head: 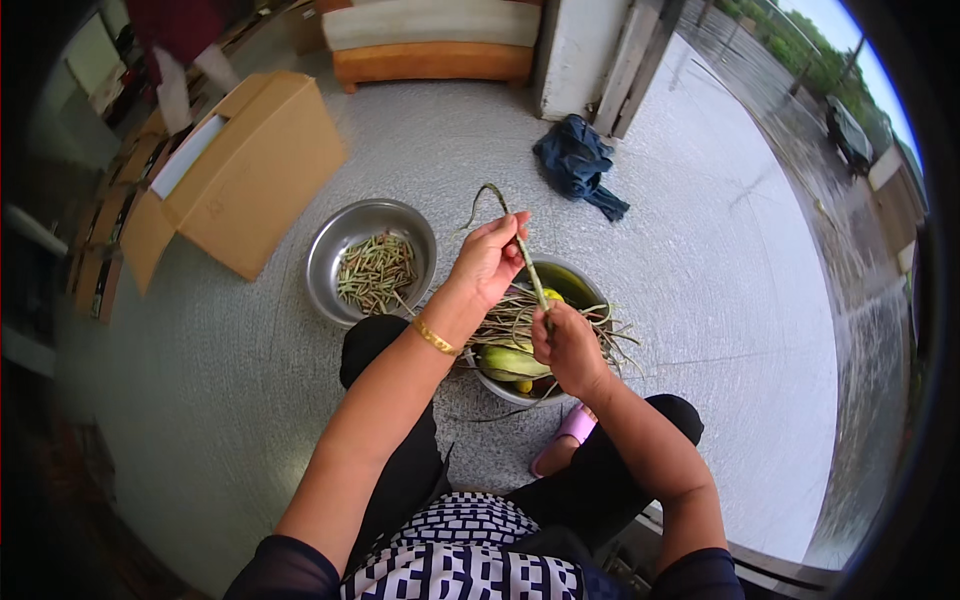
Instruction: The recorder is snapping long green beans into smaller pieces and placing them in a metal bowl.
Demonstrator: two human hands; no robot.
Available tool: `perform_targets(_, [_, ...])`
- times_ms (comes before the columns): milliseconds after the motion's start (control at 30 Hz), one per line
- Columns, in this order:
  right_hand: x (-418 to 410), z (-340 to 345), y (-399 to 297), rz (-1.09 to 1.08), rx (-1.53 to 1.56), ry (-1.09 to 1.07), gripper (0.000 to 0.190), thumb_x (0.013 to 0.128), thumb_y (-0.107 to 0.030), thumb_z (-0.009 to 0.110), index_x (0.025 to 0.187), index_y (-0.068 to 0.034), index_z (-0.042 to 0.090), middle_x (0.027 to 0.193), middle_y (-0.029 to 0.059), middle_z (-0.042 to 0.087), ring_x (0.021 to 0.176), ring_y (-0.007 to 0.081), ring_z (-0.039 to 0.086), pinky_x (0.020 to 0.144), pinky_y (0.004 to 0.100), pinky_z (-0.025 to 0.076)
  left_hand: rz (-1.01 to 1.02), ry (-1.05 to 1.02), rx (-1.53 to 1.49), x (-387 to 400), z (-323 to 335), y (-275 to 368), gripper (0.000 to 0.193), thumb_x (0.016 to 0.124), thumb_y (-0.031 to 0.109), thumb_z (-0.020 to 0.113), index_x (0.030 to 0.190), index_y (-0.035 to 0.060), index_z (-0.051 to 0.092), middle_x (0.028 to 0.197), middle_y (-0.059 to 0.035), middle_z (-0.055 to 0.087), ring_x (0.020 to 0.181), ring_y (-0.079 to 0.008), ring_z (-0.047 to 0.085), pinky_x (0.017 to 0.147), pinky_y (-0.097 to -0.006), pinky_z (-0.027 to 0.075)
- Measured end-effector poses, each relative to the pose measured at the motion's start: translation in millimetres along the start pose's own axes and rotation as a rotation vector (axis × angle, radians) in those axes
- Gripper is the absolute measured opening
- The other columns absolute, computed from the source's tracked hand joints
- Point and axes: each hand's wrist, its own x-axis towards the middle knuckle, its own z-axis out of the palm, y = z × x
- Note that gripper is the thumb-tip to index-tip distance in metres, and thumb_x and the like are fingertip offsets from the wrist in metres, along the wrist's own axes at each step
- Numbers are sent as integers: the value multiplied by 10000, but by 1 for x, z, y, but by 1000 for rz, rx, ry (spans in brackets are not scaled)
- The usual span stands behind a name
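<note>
A long green bean pod (531,271) runs between my two hands, its thin end curling up and to the left. My left hand (491,259) grips it near the middle, and my right hand (570,345) closes on its lower end. Beneath my hands stands a metal basin (592,277) holding long bean pods (499,322), a pale green vegetable (510,364) and some yellow ones, partly hidden by my right hand. To the left, a second metal basin (319,259) contains short pieces of bean (375,274).
An open cardboard box (262,165) lies on the floor at the upper left, with a person (176,45) standing behind it. Dark blue cloth (574,161) lies near the door frame (637,67). A wooden furniture base (435,64) is at the top.
</note>
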Motion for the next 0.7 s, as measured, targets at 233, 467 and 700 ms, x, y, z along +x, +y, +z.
perform_targets(233, [0, 7, -15, 8, 52, -59, 348, 897, -398, 397, 858, -78, 529, 645, -1, 451, 500, 106, 369, 437, 214, 259, 4, -72, 153, -9, 7, -13, 171, 883, 160, 493, 968, 31, 567, 743, 11, 520, 564, -26, 427, 524, -163, 391])
perform_targets(467, [-3, 4, -17, -1, 28, -75, 233, 896, -270, 420, 845, -72, 531, 623, -19, 438, 492, 73, 366, 433, 204, 255, 17, -108, 257, -10, 9, -12, 190, 879, 175, 501, 983, 30, 566, 760, 10, 529, 582, -27, 439, 540, -154, 392])
perform_targets(700, [-1, -1, -17, 25, -40, -85, 184, 885, -193, 396, 857, -61, 522, 615, -21, 425, 489, 74, 371, 433, 206, 263, 245, -204, 696, -22, 20, -11, 182, 873, 181, 513, 940, 30, 590, 752, 8, 540, 595, -26, 430, 561, -162, 390])
